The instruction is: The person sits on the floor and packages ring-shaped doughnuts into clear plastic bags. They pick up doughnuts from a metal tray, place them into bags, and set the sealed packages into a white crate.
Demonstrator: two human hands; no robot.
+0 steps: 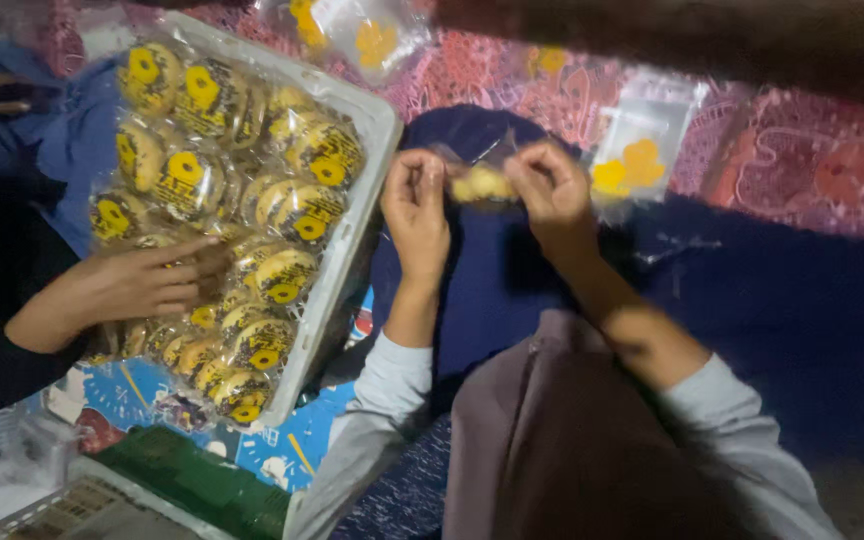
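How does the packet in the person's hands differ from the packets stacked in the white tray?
The held packet is single, pinched in the air between the left hand and right hand; the tray packets are many, lying piled in the white tray, a co-worker's hand resting on them. Both are clear wrappers around yellowish contents.

Small clear plastic packet (482,180) with a pale yellow round snack inside, pinched between my two hands. My left hand (415,205) grips its left end, my right hand (550,190) its right end, fingers (527,170) closed on the crinkled wrap. Packet sits roughly level, stretched between both grips, held up in the air over my dark blue lap. Snack sits mid-packet, slightly blurred, so no finer detail. Wrap edges stick up above the fingertips, creased and see-through.
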